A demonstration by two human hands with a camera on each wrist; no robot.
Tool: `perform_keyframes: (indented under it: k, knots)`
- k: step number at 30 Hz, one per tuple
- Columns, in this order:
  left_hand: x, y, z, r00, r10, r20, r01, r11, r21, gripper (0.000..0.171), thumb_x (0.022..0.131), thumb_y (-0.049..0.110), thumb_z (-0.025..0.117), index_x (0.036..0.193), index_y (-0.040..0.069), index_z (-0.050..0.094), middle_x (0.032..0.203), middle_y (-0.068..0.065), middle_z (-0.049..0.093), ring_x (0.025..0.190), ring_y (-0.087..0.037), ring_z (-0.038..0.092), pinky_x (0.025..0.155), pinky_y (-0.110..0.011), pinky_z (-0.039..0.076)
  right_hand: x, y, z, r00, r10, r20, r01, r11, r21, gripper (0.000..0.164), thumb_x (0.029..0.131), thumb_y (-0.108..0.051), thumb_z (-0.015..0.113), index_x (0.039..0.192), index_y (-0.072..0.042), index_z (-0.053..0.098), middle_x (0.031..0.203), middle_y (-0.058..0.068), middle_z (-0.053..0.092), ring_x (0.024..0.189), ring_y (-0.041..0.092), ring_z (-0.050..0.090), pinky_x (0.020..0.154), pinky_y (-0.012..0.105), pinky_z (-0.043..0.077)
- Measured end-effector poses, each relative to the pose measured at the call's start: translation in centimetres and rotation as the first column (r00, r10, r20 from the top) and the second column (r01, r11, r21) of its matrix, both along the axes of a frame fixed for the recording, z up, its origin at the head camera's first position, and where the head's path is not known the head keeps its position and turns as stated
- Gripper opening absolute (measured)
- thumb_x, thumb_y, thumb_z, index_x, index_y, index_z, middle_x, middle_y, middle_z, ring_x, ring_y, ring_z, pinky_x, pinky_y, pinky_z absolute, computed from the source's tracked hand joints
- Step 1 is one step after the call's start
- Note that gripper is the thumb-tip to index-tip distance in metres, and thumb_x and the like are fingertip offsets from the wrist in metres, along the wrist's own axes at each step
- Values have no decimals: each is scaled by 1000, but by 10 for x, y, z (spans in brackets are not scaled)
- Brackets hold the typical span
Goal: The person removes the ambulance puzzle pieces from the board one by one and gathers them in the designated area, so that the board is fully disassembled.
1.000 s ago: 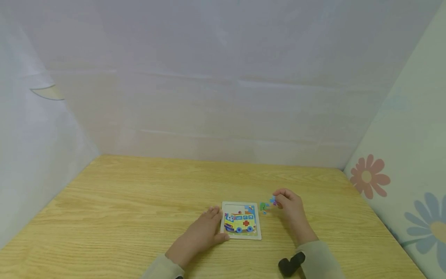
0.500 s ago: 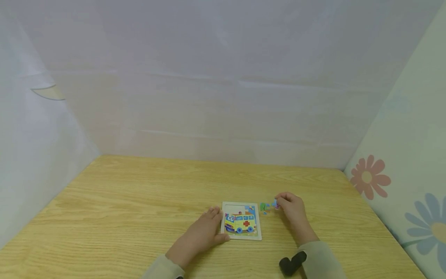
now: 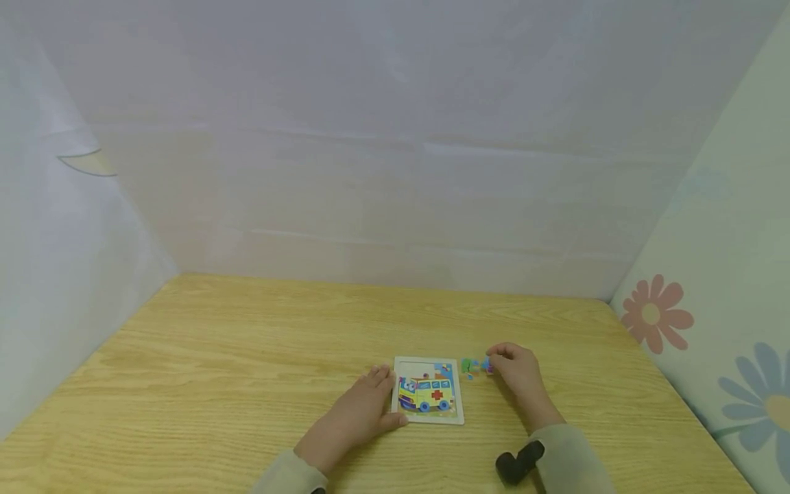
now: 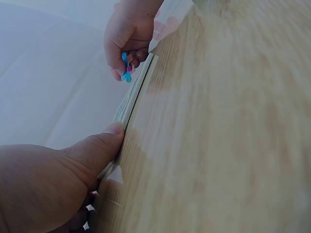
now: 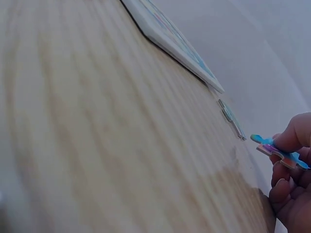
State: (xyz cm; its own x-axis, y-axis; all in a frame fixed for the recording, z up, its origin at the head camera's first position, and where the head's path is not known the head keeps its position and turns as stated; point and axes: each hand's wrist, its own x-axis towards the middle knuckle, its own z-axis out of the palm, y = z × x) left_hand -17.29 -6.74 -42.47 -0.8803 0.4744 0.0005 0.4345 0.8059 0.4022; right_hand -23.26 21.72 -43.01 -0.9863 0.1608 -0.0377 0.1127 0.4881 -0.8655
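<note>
A square wooden puzzle board with a yellow ambulance picture lies on the table; its upper left shows a pale bare patch. My left hand rests against the board's left side, fingers extended along it and thumb on the near corner. Right of the board, my right hand pinches a jigsaw piece, blue, purple and orange, between thumb and fingers. In the right wrist view the piece is tilted, its lower part covered by the fingertips. A green loose piece lies between board and right hand.
A small blue and orange bit lies beside the green piece. The wood-grain table meets a pale curtain at the back. A flower-printed panel stands on the right. A black camera sits at my right wrist.
My right hand has shifted slightly right and toward me with the jigsaw piece, which has turned in the fingers. The left hand and the board have stayed put.
</note>
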Motion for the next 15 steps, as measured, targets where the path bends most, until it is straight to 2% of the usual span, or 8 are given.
perform_keyframes:
  k: [4,11,15]
  knots:
    - [0,0,0,1000,-1,0,1,1000,-2,76,84,45,62,136,-6,40,145,-24,32,134,-39,29,110,-51,27,1,-1,2,1000,17,4,-17,999,35,19,85,-8,54,96,0,66,98,11,66,99,28,52,87,43,44]
    - [2,-1,3,1000,-9,6,9,1000,11,76,84,45,62,135,-7,40,145,-25,32,134,-40,29,109,-52,27,-2,-1,0,999,33,0,-33,996,83,17,82,-6,55,94,0,66,87,7,66,87,22,56,79,36,46]
    - [1,-1,2,1000,-11,5,11,1000,16,76,84,44,62,135,-7,40,145,-25,32,134,-41,29,109,-52,27,-4,-1,-2,999,47,5,-48,989,143,16,81,-6,56,93,0,66,84,6,66,81,19,57,77,35,47]
